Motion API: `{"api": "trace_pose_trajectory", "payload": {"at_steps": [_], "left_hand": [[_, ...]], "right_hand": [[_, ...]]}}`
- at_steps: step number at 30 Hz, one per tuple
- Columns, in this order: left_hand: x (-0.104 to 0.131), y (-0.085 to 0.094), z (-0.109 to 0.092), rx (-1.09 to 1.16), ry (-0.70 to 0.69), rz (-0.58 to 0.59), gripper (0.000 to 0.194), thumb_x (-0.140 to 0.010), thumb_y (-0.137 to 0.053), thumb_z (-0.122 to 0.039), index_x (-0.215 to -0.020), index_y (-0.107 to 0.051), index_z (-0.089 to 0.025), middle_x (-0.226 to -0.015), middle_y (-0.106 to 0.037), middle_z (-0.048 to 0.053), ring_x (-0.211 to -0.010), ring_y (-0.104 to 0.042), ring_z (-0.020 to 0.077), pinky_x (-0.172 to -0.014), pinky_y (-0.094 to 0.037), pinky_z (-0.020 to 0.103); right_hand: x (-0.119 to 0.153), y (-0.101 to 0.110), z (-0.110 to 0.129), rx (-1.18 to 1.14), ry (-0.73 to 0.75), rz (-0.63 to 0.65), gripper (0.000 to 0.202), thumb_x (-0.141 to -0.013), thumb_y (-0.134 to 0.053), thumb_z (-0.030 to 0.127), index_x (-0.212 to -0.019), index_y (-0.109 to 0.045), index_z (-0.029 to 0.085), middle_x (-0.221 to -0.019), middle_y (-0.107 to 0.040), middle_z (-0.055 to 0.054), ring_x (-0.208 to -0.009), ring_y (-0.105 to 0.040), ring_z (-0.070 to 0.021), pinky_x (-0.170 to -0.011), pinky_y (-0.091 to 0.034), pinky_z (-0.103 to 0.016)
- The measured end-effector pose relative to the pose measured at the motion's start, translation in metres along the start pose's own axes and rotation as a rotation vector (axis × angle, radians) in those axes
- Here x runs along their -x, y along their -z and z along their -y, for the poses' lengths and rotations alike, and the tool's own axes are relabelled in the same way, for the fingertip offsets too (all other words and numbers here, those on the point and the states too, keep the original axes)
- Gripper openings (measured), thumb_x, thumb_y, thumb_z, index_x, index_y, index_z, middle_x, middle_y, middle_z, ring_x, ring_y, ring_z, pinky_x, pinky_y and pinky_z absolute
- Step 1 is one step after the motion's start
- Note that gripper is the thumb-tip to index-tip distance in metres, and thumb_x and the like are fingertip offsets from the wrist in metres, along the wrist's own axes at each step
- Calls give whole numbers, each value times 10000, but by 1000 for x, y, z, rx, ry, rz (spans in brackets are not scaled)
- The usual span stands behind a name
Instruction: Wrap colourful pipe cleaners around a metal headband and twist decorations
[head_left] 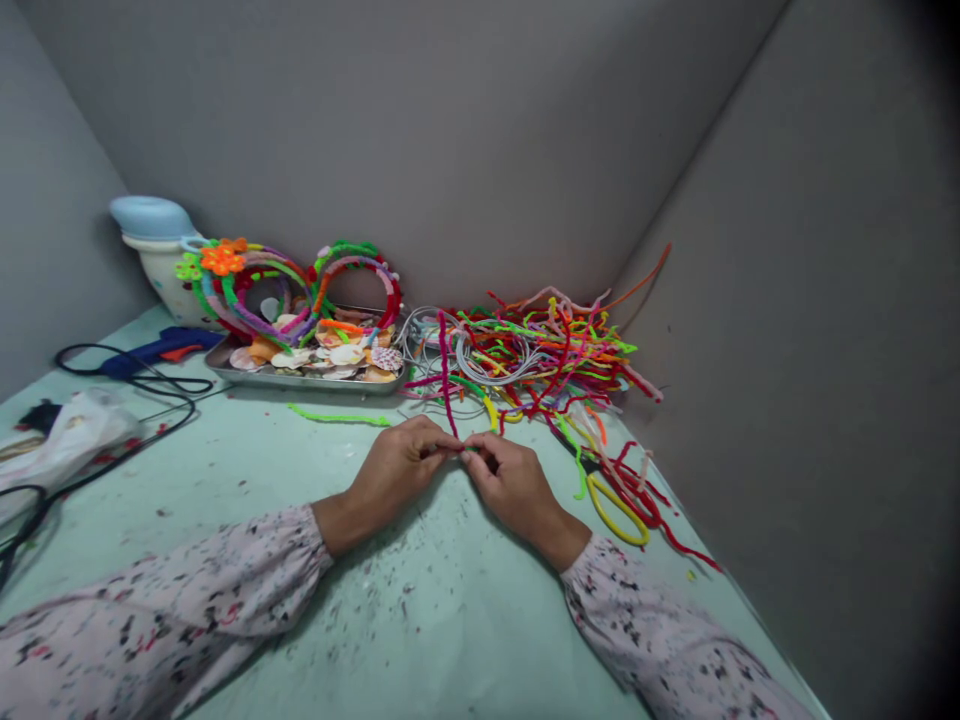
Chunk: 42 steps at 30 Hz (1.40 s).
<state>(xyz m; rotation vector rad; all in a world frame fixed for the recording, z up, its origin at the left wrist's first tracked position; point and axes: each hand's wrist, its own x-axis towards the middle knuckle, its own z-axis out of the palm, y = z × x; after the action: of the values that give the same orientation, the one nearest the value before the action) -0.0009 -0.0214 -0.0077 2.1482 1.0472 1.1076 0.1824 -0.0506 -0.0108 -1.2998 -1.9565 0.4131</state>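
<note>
From the head camera, a left hand [396, 470] and a right hand [517, 490], both in loose pale floral sleeves [247, 570], meet over a pale green surface [390, 640]. The left hand's grip is pinched on the lower end of a thin crimson fuzzy stem [445, 370], which stands nearly upright above the fingertips. The right hand's grip is closed just beside it on a small green piece [470, 449] (too little shows to tell its shape).

Beyond the hands, a tangled heap of multicoloured fuzzy stems [555, 350] lies against the grey wall [450, 150], with a coil of grey wire [466, 374] at its left side. A shallow metal tray [300, 382] holds pale and patterned seashells [346, 355]; colourful fuzzy-wrapped hoops stand over it, one bearing an orange flower [223, 257]. Left of the tray are a blue tool [154, 350] and a white container with a pale blue lid [152, 217]. A bright green fuzzy stem [337, 415] lies in front of the tray.
</note>
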Motion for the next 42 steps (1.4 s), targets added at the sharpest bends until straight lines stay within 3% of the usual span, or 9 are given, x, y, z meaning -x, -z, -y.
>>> {"api": "trace_pose_trajectory", "payload": {"at_steps": [42], "left_hand": [[2,3,-3,4,-33,-17,218,-807,-620,-65,-931,-736,-201,-845,-678,19,-794,-619,126,-720,-474,236]], "right_hand": [[1,-1,-1,11,-1,-27,178,-877,-558,222,-997,-686,193,-778,-706,-21,-651,-618,-144,-622,-440,-238]]}}
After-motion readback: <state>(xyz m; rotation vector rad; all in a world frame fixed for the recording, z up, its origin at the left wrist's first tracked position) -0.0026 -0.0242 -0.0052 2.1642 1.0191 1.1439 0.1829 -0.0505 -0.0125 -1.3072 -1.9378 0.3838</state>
